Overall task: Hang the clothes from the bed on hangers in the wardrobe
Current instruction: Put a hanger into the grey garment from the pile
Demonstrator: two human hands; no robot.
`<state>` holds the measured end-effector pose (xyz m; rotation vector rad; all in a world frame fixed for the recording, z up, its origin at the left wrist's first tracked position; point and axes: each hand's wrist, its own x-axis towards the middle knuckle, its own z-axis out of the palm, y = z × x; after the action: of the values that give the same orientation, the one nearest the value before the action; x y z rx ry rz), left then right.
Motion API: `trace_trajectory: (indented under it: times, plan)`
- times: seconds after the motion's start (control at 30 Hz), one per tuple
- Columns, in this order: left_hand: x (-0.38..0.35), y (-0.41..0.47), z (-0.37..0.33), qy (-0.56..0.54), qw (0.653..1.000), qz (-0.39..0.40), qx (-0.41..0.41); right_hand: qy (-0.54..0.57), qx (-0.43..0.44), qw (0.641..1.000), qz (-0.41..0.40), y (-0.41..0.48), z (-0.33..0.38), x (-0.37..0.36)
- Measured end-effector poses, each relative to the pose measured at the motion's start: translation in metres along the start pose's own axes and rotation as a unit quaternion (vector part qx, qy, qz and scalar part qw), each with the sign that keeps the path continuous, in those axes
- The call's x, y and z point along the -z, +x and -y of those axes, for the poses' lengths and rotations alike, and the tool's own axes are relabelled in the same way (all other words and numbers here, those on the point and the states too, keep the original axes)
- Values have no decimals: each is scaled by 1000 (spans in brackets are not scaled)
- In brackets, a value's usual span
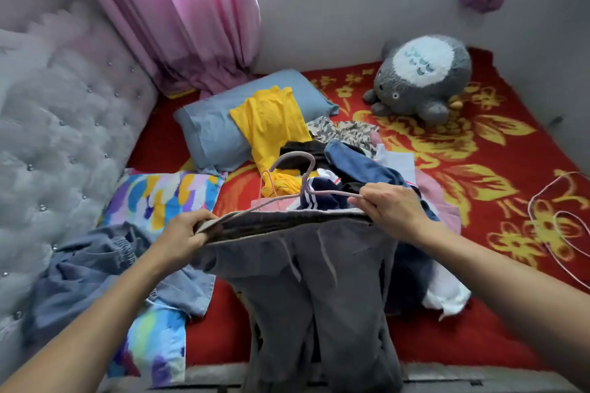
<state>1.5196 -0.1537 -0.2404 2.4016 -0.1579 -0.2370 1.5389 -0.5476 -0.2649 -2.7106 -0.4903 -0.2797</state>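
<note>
While both hands grip the grey trousers' point(319, 265) waistband, the right hand point(386, 207) also pinches the hanger point(306, 188). Above the bed point(479, 169), keep that waistband taut and level.

Head camera looks down, close over bed point(479, 169)

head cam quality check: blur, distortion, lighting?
Head view: strong wide-angle bending at the edges, headboard and forearms stretched; soft motion blur on the grey trousers; even daylight, no glare; plush toy and pink hanger reasonably sharp.
</note>
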Motion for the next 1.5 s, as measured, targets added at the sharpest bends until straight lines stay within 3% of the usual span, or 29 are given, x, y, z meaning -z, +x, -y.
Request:
trace_trajectory:
  times: [0.2, 0.33, 0.4, 0.5, 0.6, 0.67, 0.77, 0.83, 0.97, 1.13, 1.23, 1.37, 1.5]
  plan:
    - [39, -8, -11, -62, 996, -68, 2, 22, 40, 997, -67, 19, 44, 61]
    - [56, -15, -45, -77, 961, -265, 21, 29, 28, 993, -109, 31, 69, 107]
    - [66, -26, -68, -52, 943, -327, -1, 31, 13, 992, -123, 34, 79, 128]
    - [89, -45, -84, -5, 946, -324, -15, 51, 20, 992, -115, 34, 94, 153]
    - [120, -69, -87, -18, 975, -221, -18, 142, 62, 982, -108, 33, 112, 171]
    - [133, -92, -98, 16, 980, -195, -24, 202, 84, 970, -105, 30, 131, 178]
    - [130, -129, -125, 171, 935, -299, -86, 226, 119, 962, -96, 30, 164, 184]
    - [122, -156, -142, 215, 902, -358, -104, 238, 143, 958, -72, 30, 183, 192]
    - [108, -218, -135, 203, 884, -418, -51, 258, 226, 938, 48, 20, 213, 201]
    - [50, -332, -135, 236, 870, -430, 41, 249, 376, 868, 208, -45, 262, 184]
    - [22, -412, -137, 244, 858, -427, 148, 276, 434, 825, 232, -98, 296, 162]
    - [0, -530, -155, 280, 807, -445, 268, 307, 481, 769, 287, -170, 365, 167]
    - [-17, -652, -169, 239, 745, -487, 389, 341, 514, 714, 332, -238, 435, 180]
